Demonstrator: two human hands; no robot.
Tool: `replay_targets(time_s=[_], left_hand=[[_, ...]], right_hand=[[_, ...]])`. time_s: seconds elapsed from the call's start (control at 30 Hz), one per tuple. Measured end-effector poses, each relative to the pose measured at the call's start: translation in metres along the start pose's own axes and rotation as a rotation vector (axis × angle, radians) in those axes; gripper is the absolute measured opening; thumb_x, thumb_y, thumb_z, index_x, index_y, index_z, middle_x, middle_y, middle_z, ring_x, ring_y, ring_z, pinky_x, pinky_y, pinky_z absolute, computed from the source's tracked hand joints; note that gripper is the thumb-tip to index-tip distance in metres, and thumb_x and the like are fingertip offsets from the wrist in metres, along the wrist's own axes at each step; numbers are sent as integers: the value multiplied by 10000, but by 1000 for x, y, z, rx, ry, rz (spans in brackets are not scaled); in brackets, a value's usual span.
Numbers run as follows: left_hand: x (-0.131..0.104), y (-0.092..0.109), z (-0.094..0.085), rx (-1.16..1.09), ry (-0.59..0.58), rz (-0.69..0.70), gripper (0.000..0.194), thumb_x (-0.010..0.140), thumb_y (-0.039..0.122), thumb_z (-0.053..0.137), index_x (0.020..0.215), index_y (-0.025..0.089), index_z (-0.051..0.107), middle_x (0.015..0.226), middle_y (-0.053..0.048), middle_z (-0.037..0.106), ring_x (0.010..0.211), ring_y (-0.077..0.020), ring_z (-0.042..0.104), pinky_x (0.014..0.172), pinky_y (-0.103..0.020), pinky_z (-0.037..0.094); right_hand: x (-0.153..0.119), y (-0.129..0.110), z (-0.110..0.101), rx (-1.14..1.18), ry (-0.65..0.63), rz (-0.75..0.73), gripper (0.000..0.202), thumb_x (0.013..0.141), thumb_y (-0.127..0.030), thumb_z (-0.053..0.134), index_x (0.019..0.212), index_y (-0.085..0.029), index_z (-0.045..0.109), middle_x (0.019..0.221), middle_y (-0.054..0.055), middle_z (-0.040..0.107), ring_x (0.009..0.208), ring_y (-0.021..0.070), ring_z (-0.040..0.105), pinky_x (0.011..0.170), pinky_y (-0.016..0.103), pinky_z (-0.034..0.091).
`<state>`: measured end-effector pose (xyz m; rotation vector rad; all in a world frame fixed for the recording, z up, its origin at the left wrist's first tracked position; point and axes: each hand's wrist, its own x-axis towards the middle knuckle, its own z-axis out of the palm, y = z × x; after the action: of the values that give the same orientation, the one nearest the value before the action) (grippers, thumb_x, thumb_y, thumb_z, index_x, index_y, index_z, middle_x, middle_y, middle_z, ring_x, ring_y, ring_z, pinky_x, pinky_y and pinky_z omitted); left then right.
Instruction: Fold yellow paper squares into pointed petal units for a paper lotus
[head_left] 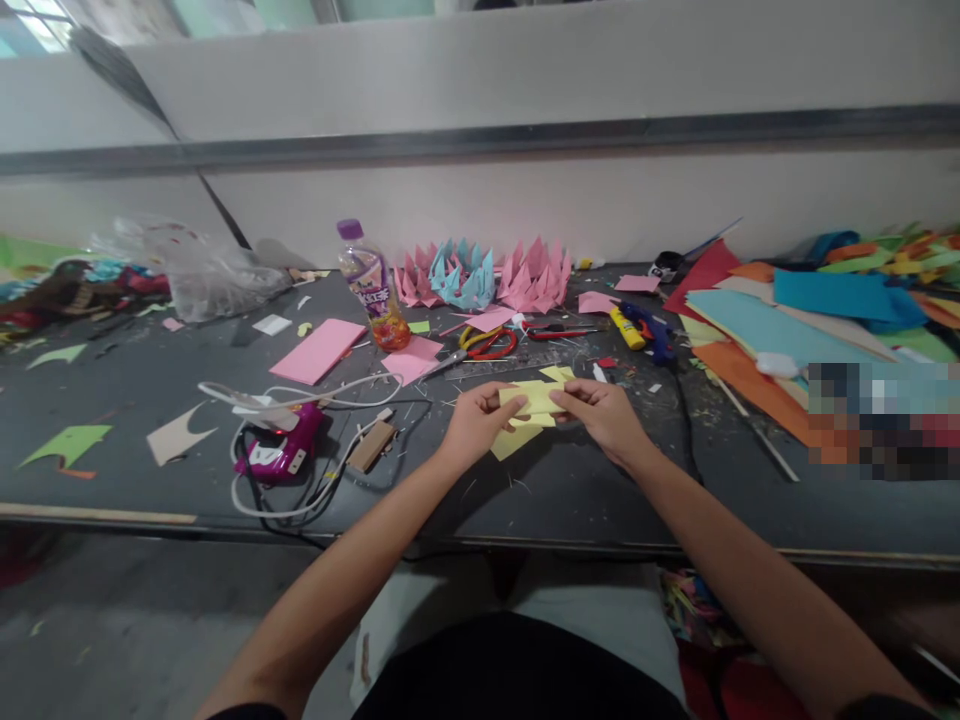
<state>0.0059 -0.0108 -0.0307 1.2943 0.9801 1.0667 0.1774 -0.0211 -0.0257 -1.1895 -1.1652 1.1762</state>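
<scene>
A small piece of yellow paper (pixel 535 399) is held above the dark table between my two hands. My left hand (pixel 481 420) pinches its left end, thumb on top. On the right end, my right hand (pixel 601 412) closes with its thumb over the paper. More yellow paper (pixel 516 441) lies under and beside the held piece. Just beyond my hands are scissors (pixel 487 343) with yellow and red handles and a pink sheet (pixel 412 360).
Pink (pixel 535 276) and blue (pixel 462 275) folded paper flowers stand by the wall, beside a bottle (pixel 373 287). At left are a purple power socket (pixel 282 452) with cables and a pink stack (pixel 319 351). Coloured sheets (pixel 787 322), a glue stick (pixel 627 328) and a blue glue gun (pixel 660 336) lie right.
</scene>
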Motion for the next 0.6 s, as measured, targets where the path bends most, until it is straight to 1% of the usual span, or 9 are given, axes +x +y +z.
replay_targets(time_s=[0.37, 0.6], left_hand=[[-1, 0, -1, -4, -1, 8, 262, 692, 330, 701, 842, 134, 616, 673, -17, 671, 642, -151, 664, 484, -189, 487], [-1, 1, 0, -14, -6, 5, 272, 675, 340, 709, 818, 131, 609, 666, -15, 667, 622, -143, 661, 471, -176, 474]], right_hand=[[2, 4, -3, -38, -10, -3, 305, 530, -429, 784, 639, -175, 654, 614, -9, 625, 535, 121, 562, 578, 304, 543], [1, 2, -3, -36, -19, 2, 296, 531, -424, 784, 627, -177, 650, 605, -18, 615, 527, 109, 547, 588, 295, 540]])
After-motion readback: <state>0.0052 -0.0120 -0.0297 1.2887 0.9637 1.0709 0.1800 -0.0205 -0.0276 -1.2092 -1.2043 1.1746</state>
